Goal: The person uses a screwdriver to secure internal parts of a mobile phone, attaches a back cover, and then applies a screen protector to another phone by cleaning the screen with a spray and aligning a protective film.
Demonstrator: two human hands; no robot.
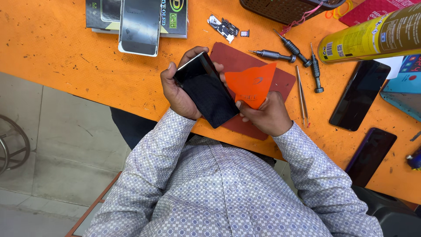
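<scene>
Close by, left hand gripping black phone, right hand holding orange pick, screwdrivers beyond

Looking steeply down from the head, close over the chest and both hands at frame centre, onto the orange workbench filling the upper frame.

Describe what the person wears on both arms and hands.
Both arms wear long sleeves of a pale shirt printed with a small blue-grey diamond lattice; cuffs end at the wrists. The left hand and right hand are bare: no gloves, and no rings or watch that I can see.
</scene>
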